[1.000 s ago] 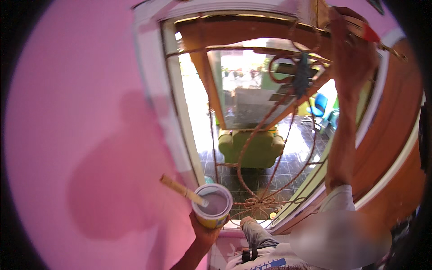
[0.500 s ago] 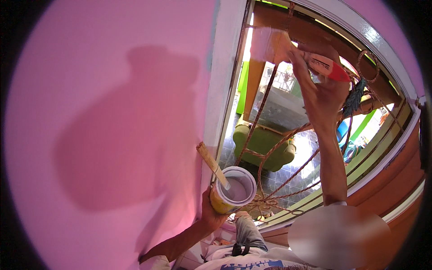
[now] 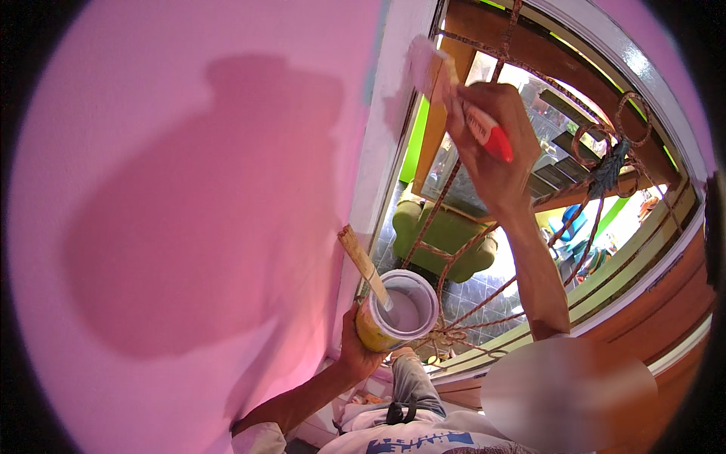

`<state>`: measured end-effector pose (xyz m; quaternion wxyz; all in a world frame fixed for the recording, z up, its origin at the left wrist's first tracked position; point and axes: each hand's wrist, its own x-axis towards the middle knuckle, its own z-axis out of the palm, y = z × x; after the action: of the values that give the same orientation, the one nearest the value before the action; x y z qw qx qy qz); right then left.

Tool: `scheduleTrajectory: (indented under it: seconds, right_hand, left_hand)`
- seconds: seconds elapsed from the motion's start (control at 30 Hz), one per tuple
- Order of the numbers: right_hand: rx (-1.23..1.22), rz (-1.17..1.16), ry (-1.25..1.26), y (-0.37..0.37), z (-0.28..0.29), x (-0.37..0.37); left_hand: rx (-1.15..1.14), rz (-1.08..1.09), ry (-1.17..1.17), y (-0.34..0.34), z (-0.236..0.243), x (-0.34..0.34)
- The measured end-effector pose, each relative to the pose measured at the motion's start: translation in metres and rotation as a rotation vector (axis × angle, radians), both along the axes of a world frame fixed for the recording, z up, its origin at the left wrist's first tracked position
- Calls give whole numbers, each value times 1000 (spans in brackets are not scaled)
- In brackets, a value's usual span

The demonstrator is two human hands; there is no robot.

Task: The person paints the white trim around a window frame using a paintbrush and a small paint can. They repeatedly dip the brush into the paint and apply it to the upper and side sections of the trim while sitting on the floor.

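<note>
My right hand point(image 3: 495, 144) grips a wide paintbrush point(image 3: 484, 125) by its red and pale handle. The brush's bristles are coated in pale paint and blurred by motion; they are close to the white window frame point(image 3: 384, 129), though I cannot tell if they touch it. Lower down, my left hand point(image 3: 359, 348) is wrapped around a yellow and white paint can point(image 3: 372, 327). Pale paint point(image 3: 407, 310) fills part of the can. A wooden stick point(image 3: 363, 265) leans out of it, its lower end in the paint.
A pink wall point(image 3: 189, 189) spans the left, carrying my shadow. Rust-brown twisted metal bars point(image 3: 473, 253) cross the window opening on the right. Beyond them are a green cushioned seat point(image 3: 439, 242), a glass-topped table point(image 3: 454, 178) and a tiled floor.
My right hand has moved left with the paintbrush, bringing the bristles toward the frame's upright. The handle now slants more steeply. My left hand and the can have shifted only slightly.
</note>
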<state>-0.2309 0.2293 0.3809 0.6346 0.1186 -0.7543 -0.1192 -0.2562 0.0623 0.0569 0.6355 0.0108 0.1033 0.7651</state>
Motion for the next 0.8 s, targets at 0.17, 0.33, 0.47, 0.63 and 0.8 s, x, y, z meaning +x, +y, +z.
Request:
scheduleTrajectory:
  seconds: [0.17,0.33,0.47,0.63,0.8]
  right_hand:
    - [-343,122,-229,-9,-23,12]
    - [-381,186,-213,4,19,7]
    - [-177,103,-41,16,53,-9]
    - [-172,326,139,11,49,-20]
    - [-26,56,48,13,5,-11]
  left_hand:
    - [20,14,-9,0,-6,0]
    - [-1,4,-40,3,-6,-1]
    - [-15,19,-29,-2,-6,-3]
    - [-4,1,-24,2,-6,-1]
    - [-33,20,11,-2,-3,0]
